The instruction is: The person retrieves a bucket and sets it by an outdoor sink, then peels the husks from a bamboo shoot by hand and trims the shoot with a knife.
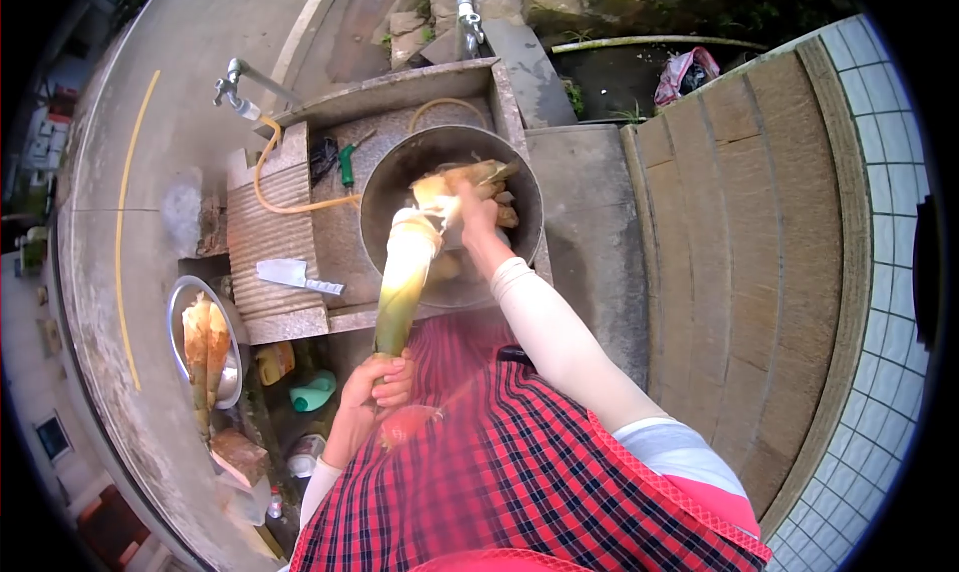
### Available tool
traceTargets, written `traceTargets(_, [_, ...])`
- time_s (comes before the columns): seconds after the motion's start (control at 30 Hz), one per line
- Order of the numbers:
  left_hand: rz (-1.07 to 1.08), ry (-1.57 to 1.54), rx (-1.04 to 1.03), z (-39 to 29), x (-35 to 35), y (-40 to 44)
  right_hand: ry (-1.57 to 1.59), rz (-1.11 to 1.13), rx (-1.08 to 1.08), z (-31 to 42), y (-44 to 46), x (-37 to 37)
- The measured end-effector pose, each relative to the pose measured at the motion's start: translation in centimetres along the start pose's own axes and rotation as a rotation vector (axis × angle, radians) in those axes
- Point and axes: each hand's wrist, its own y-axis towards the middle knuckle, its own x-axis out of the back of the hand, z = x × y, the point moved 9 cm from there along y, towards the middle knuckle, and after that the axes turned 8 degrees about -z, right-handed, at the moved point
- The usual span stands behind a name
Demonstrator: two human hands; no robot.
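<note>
My left hand (382,380) is wrapped round the lower green end of a long bamboo shoot (405,277), held tilted up in front of the apron. Its pale, peeled upper end reaches over the rim of a large round metal pot (372,222). Over the pot, my right hand (478,215) is closed beside the shoot's tip, against pale yellowish pieces (437,187); blur hides exactly what its fingers grip. More brown and yellow bamboo shoot pieces (506,215) lie inside the pot.
The pot stands in a stone sink (345,117) with taps (232,87) and an orange hose (265,177). A cleaver (298,274) lies on the ribbed washboard slab (270,237). At left, a metal basin (232,392) holds bamboo shoots (205,342). A low wall (739,272) is at right.
</note>
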Motion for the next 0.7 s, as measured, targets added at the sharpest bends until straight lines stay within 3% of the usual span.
traceTargets(0.1, [-0.036, 0.036, -0.022, -0.1, 0.7, -3.3, -0.308, -0.013, 0.062, 1.2, 2.4, 1.5])
traceTargets(0.2, [0.015, -0.09, -0.017, -0.1, 0.9, -5.0, -0.604, 0.543, -0.065, -2.7, 2.4, -1.8])
traceTargets(0.23, [0.03, -0.12, -0.023, -0.3, 0.9, -4.7, -0.918, 0.447, -0.194, 0.7, -1.7, -0.9])
traceTargets(0.27, [0.048, -0.147, -0.028, -0.6, 0.8, -4.3, -0.855, 0.433, -0.106, 2.0, -3.2, -0.6])
traceTargets(0.33, [0.084, -0.147, -0.024, -0.9, 0.4, -2.8, -0.795, 0.681, 0.117, 5.1, -5.7, -1.6])
traceTargets(0.43, [0.189, -0.222, -0.019, -1.0, -0.8, 0.2, -0.571, 0.644, -0.242, 1.3, -7.9, 1.6])
traceTargets(0.53, [0.292, -0.296, 0.029, -0.2, -2.0, 2.7, -0.034, 0.876, -0.877, -1.5, -15.3, 1.1])
traceTargets(0.63, [0.363, -0.262, 0.031, 0.8, -2.6, 4.2, 0.152, 0.911, -0.676, -1.3, -15.8, 0.0])
traceTargets(0.7, [0.276, -0.076, 0.03, 1.6, -2.4, 5.2, 0.16, 0.849, -0.528, -0.3, -15.6, 0.4])
